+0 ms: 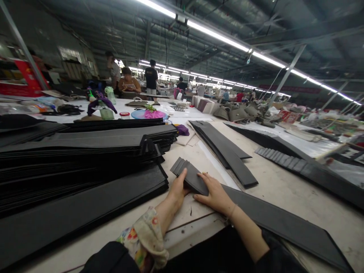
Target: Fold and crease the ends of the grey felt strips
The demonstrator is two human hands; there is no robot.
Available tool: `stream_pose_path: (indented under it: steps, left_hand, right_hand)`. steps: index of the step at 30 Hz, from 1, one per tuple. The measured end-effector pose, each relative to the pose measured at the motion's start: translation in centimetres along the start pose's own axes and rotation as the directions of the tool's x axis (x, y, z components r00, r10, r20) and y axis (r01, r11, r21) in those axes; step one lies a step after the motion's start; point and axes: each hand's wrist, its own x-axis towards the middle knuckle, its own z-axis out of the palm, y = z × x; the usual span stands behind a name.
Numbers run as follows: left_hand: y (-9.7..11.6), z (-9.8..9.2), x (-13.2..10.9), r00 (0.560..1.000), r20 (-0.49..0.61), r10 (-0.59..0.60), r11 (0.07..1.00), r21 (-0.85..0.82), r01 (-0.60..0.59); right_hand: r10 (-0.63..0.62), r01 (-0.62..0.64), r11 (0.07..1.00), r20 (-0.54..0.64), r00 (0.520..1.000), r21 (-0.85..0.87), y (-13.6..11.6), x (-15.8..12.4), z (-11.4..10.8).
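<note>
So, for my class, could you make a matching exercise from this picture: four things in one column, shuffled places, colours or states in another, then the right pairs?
Column one
1. Left hand
2. Right hand
3. Big stack
4. Tray

Column two
A. Blue, by a pink bundle
B. On the strips, with a thin band at the wrist
C. Dark, to the left of both hands
D. On the strips, with a floral sleeve behind it

Pairs: 1-D, 2-B, 3-C, 4-A
</note>
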Motion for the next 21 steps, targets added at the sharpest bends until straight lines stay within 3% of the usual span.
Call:
stream_pose_path:
  steps: [4, 13, 21]
  left_hand:
    - [0.16, -0.08, 0.12, 1.000, -0.019, 0.010, 0.999, -0.031, -0.010]
    - [0.03, -0.34, 0.28, 0.992, 0.029, 0.125, 0.991, 0.048, -0.126]
    - [0.75, 0.35, 0.26, 0.999, -0.036, -0.030, 0.999, -0.035, 0.029]
  right_hand:
    - [0.048, -0.048, 0.998, 0.002, 0.999, -0.027, -0.25, 0.10, -0.06]
    - [0.011, -0.014, 0.999, -0.069, 0.998, -0.044, -0.09, 0.15, 0.22]
    - [0.024, -0.020, 0.999, -0.144, 0.989, 0.027, -0.12, -0.07, 0.18]
